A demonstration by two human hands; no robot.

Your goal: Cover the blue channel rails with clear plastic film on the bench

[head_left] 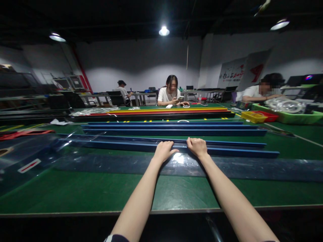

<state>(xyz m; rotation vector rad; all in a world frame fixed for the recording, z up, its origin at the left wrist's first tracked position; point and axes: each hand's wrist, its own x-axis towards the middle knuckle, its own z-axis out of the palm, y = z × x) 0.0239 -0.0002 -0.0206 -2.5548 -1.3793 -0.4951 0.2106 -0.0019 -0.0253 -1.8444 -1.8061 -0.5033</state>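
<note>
Dim room (141,57), with a broad green table (96,191) across it. Clear film (252,168) lies parallel to the table's near edge. Just beyond it run 2 long blue rails (239,153), straight, parallel and close together. Both forearms (141,191) reach in over the near edge, converging; the left hand (163,151) and right hand (197,146) rest at the rails, knuckles up, fingers curled, left thumb jutting inward. Whether they pinch the rails, I cannot tell.
</note>
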